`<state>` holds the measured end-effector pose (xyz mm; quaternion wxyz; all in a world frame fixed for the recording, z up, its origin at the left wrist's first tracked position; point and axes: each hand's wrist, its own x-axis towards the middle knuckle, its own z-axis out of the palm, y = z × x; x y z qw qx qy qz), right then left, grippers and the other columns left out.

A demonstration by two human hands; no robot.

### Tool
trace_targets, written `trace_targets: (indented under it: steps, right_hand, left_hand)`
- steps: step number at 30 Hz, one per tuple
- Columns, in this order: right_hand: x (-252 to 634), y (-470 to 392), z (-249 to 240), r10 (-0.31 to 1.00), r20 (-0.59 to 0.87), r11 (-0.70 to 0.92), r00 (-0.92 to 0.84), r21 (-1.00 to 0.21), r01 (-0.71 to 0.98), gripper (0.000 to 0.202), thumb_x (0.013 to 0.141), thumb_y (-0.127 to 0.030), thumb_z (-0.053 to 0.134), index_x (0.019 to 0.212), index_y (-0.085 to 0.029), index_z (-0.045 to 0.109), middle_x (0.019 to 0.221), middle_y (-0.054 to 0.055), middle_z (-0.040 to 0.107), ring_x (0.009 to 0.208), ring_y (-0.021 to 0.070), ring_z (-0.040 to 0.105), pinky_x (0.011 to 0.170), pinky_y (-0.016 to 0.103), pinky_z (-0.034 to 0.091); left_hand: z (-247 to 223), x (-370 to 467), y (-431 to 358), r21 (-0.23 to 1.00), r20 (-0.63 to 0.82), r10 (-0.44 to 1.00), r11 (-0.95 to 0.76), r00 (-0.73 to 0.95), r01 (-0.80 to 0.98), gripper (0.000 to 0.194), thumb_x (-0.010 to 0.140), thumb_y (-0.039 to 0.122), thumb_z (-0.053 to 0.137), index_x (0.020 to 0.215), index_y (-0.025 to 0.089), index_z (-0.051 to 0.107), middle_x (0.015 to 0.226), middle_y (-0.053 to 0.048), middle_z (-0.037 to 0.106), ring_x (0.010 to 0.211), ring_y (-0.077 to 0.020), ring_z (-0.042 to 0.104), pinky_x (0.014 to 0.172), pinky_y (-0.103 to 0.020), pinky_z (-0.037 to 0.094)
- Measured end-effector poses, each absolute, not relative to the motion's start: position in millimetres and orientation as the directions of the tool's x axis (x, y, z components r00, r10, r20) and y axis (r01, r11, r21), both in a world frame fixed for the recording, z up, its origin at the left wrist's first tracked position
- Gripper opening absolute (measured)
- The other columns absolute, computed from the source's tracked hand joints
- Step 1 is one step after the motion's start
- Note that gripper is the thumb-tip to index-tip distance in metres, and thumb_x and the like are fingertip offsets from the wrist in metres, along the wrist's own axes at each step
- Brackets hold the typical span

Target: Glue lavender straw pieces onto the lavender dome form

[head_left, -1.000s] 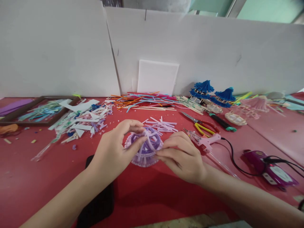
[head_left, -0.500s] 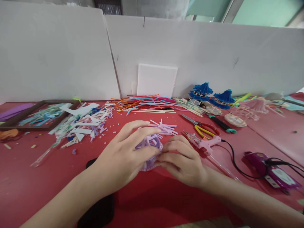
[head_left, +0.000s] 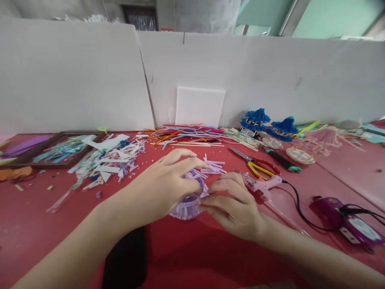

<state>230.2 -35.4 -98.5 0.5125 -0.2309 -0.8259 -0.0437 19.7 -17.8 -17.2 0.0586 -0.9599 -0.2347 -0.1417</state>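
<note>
Low over the red bench (head_left: pixel 192 261), your right hand (head_left: pixel 234 204) is pinching the purple piece's (head_left: pixel 185 210) edge between its fingers, while your left hand (head_left: pixel 162 184) is curling its fingers over the top; purple sticks (head_left: pixel 212 166) are lying just beyond.

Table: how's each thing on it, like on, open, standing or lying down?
Purple craft, upright, partly hidden
Left hand, over it
Right hand, pinching its edge
Pliers, handles apart
Glue gun, lying down
Plug box, red light on
White board, leaning
Purple sticks, loose
Black thing, lying flat
</note>
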Motion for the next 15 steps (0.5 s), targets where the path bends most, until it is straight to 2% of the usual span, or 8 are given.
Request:
trace_targets:
  steps: [5,15]
  right_hand:
    - [232.5,-35.9,-95.5,0.315,0.865,0.897,-0.391,-0.137,0.42,0.01,0.091,-0.019,0.064,0.084,-0.02,0.071,0.081,0.002,0.067,0.081,0.0154,0.057,0.075,0.031,0.047]
    - [232.4,-36.3,-95.5,0.293,0.851,0.893,-0.435,-0.08,0.443,0.01,0.091,-0.018,0.064,0.085,-0.02,0.071,0.082,0.002,0.068,0.081,0.0151,0.055,0.075,0.03,0.046]
  left_hand:
    - [-15.1,18.1,-19.3,-0.047,0.32,0.452,-0.87,0.832,0.491,0.03,0.094,0.01,0.047,0.086,0.021,0.073,0.125,-0.008,0.063,0.118,-0.0296,0.048,0.097,-0.043,0.048]
    - [-18.9,19.0,-19.6,-0.055,0.313,0.432,-0.881,0.846,0.47,0.022,0.093,0.011,0.054,0.088,0.02,0.073,0.129,-0.007,0.062,0.122,-0.0283,0.045,0.102,-0.042,0.045]
